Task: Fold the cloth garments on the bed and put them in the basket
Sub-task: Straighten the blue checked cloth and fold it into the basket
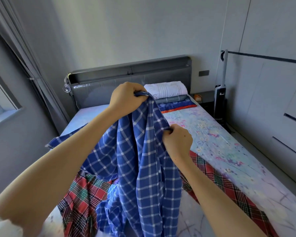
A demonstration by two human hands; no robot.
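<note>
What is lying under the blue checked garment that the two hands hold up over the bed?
Under the blue checked garment a red tartan cloth lies on the floral bedsheet. Its middle part is covered, so its full shape cannot be seen.

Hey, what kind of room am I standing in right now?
Most likely a home bedroom: a bed with a floral sheet and dark grey padded headboard, folded bedding stacked by it, and grey curtains at a window.

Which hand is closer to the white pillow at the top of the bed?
The left hand. It holds the blue checked shirt up high, just left of the white pillow. The right hand grips the shirt lower down, farther from the pillow.
</note>
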